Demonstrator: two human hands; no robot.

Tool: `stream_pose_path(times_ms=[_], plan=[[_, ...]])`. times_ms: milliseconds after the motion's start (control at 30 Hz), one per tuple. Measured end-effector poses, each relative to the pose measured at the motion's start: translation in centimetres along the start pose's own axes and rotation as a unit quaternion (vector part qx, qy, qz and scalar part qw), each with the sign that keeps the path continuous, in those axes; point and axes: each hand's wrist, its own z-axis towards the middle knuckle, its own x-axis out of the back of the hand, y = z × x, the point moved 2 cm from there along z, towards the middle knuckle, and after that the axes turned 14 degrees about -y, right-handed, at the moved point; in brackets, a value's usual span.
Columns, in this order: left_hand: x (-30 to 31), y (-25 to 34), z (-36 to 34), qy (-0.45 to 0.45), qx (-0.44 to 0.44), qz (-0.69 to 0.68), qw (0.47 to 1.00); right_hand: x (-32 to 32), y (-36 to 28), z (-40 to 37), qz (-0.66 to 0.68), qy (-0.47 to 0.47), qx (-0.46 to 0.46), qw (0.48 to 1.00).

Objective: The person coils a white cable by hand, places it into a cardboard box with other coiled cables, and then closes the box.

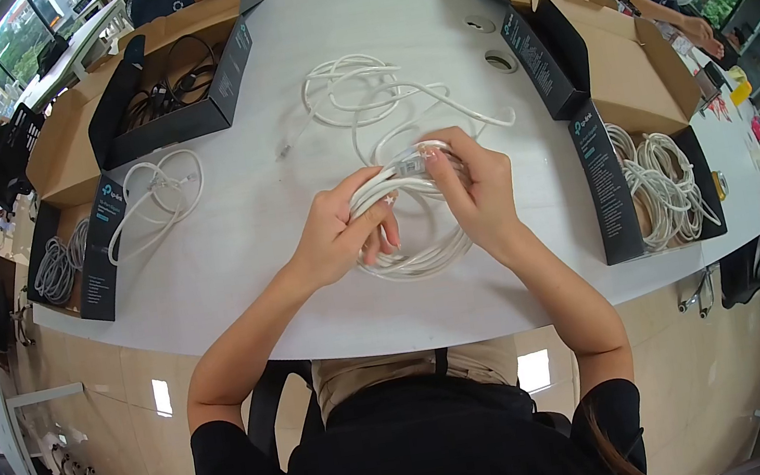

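Observation:
Above the near part of the white table, both my hands hold a looped bundle of white network cable [417, 261]. My left hand [340, 228] has its thumb and fingers wrapped round the loops on the left side. At the upper right of the coil, my right hand [475, 185] pinches the strands, close to a pale label or tag on the cable [410, 167]. Behind the hands, a loose tangle of white cable [350, 91] lies on the table, with a clear plug [284, 151] at its left end.
Open black boxes stand at both sides. The right box [600, 197] holds coiled white cables [665, 188]. The near left box [102, 267] holds grey-white cable, and the far left box [232, 83] black cords. A small white cable coil [157, 206] lies beside them. Other people sit at right.

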Motion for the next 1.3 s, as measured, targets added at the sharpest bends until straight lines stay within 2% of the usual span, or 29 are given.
stream_pose_path(times_ms=[133, 200, 233, 300, 333, 433, 500, 700, 800, 900, 1033, 1133, 1233, 1300], plan=[[0.5, -0.1, 0.1, -0.064, -0.038, 0.089, 0.993, 0.6, 0.1, 0.0, -0.020, -0.060, -0.058, 0.996], [0.7, 0.2, 0.1, -0.078, -0.018, 0.048, 0.996, 0.7, 0.2, 0.1, -0.045, -0.095, -0.083, 0.991], [0.7, 0.4, 0.1, -0.085, -0.009, 0.028, 0.996, 0.5, 0.0, 0.0, -0.064, -0.091, -0.049, 0.993], [-0.2, 0.2, 0.2, -0.034, 0.042, -0.020, 0.998, -0.4, -0.5, -0.2, -0.102, -0.084, 0.021, 0.991], [-0.4, 0.1, 0.2, -0.009, 0.068, -0.043, 0.997, -0.6, -0.8, -0.4, -0.112, -0.090, 0.013, 0.990], [-0.4, 0.3, 0.2, -0.017, 0.115, -0.102, 0.988, -0.6, -1.2, -0.6, -0.144, -0.098, -0.005, 0.985], [-0.2, 0.0, 0.1, -0.019, 0.099, -0.094, 0.991, -0.4, -1.3, -0.5, -0.163, -0.098, -0.003, 0.982], [-0.4, 0.2, 0.1, 0.021, 0.051, -0.096, 0.994, 0.5, -1.2, -0.1, -0.073, -0.098, -0.015, 0.992], [0.5, -0.2, 0.0, 0.093, 0.009, -0.130, 0.987, 0.9, 0.0, 0.0, 0.146, -0.086, -0.138, 0.976], [1.6, 0.1, 0.0, 0.151, -0.035, -0.178, 0.972, 1.7, 0.2, 0.9, 0.293, -0.092, -0.144, 0.941], [1.8, 0.1, 0.0, 0.188, -0.049, -0.175, 0.965, 1.7, 1.1, 0.7, 0.293, -0.155, -0.158, 0.930], [2.3, 0.0, 0.1, 0.227, -0.061, -0.206, 0.950, 2.0, 1.1, 0.9, 0.227, -0.197, -0.127, 0.945], [3.1, 0.0, 0.0, 0.244, -0.097, -0.199, 0.944, 1.4, 1.3, 0.8, 0.183, -0.174, -0.108, 0.961], [3.0, -0.2, 0.0, 0.238, -0.090, -0.244, 0.936, 0.6, 2.1, 0.6, 0.223, -0.134, -0.114, 0.959]])
